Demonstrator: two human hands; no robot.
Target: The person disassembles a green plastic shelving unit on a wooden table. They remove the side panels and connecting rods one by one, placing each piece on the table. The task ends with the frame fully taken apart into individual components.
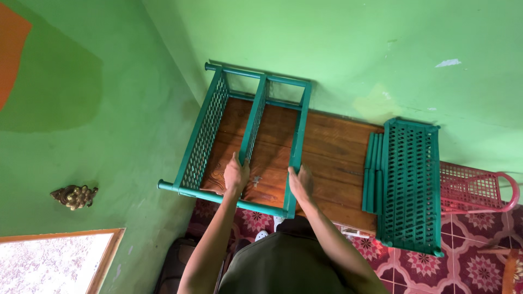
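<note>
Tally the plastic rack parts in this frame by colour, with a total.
Green: 3 — the partly built rack frame that the left hand and right hand grip, a loose perforated shelf panel, a bundle of rods counted as one.
Pink: 1 — a mesh piece.
Total: 4

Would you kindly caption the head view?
Both hands, left and right, grip a green plastic rack frame on a wooden table.

Green walls (348,43), wood table (332,147), patterned floor (468,261)
</note>
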